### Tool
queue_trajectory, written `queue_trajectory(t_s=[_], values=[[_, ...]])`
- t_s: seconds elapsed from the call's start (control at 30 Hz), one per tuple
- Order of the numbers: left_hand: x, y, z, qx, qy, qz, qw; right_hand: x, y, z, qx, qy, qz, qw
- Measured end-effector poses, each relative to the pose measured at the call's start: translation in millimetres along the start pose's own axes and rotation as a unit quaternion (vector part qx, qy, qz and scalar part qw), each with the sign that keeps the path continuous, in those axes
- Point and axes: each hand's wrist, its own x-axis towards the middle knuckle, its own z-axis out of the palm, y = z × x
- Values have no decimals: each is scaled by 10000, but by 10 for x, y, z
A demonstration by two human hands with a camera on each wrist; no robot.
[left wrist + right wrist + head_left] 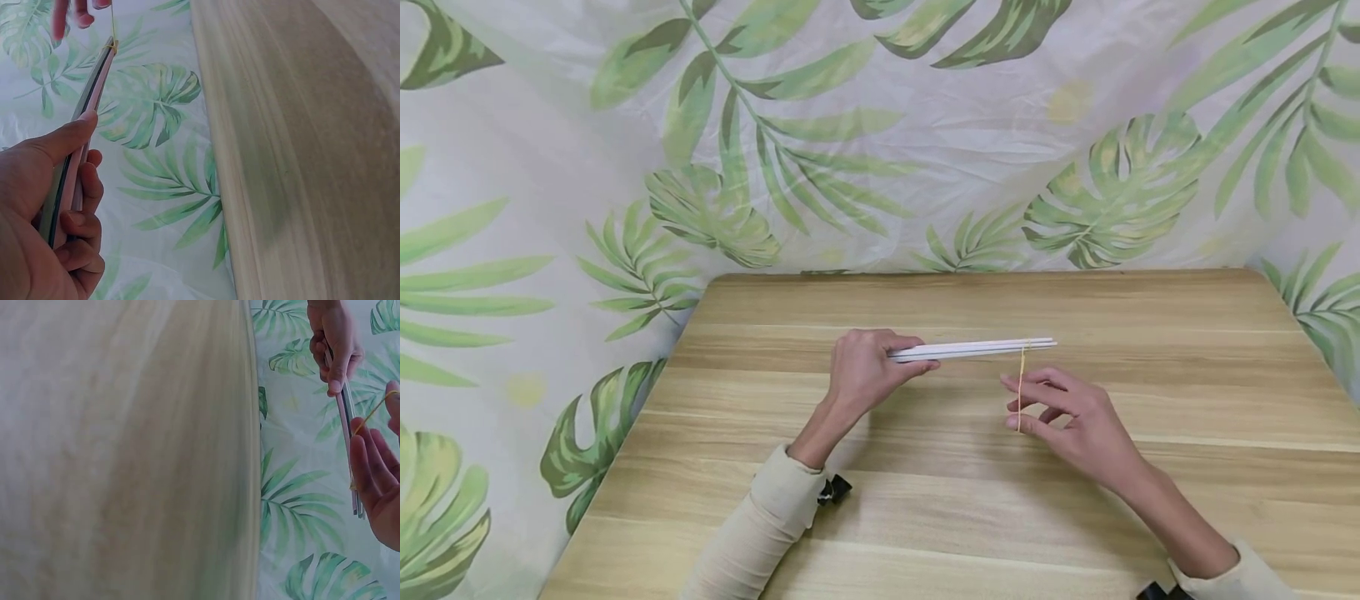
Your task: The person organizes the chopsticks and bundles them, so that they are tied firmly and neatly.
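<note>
My left hand (863, 365) grips a small bundle of slim, pale chopsticks (966, 349), thumb along one side and fingers curled round the other. They point right, almost level, above the table. A thin yellow rubber band (1021, 385) is looped round their far end and runs down, taut, to my right hand (1078, 414). That hand holds the band stretched across its thumb and bent fingers, just below the chopstick tips. In the right wrist view the rubber band (374, 414) spans from a fingertip to the thumb. The left wrist view cuts off most of the right hand.
Beneath both hands lies a wood-grain table (925, 492) with rounded far corners. A pale cloth with green leaf prints (850, 175) hangs behind it and at its sides. Black wrist devices (835, 490) sit at both cuffs.
</note>
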Motion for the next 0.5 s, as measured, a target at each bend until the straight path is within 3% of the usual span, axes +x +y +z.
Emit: queue_trajectory(t_s=[0.13, 0.5], values=[[-6, -7, -6, 26, -7, -84, 10000, 4, -56, 8, -225, 77, -5, 9997], [-13, 19, -34, -80, 299, 61, 9995, -49, -163, 31, 107, 410, 1014, 9939]])
